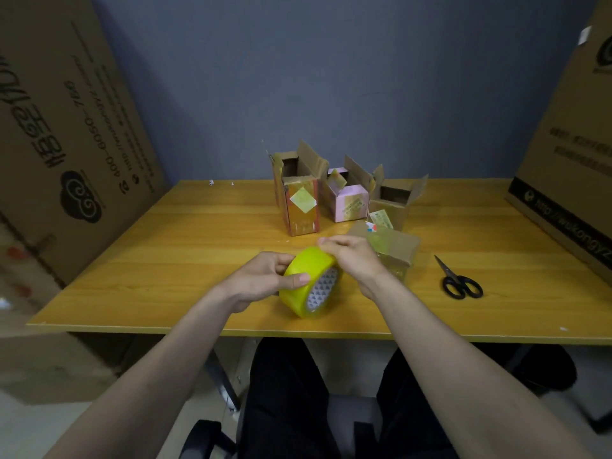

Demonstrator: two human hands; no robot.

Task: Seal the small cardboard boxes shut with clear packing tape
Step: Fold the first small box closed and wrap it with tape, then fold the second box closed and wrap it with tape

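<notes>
left hand (265,279): fingers curled, gripping | right hand (351,256): fingertips pinching

Four boxes (301,197), one tape roll (309,281), one scissors (458,279)

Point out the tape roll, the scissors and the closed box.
tape roll (303,265): head view, yellow outer band.
scissors (462,286): head view, black handles.
closed box (397,241): head view, top face.

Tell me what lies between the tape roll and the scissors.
In the head view, the closed box lies between the tape roll and the scissors.
</notes>
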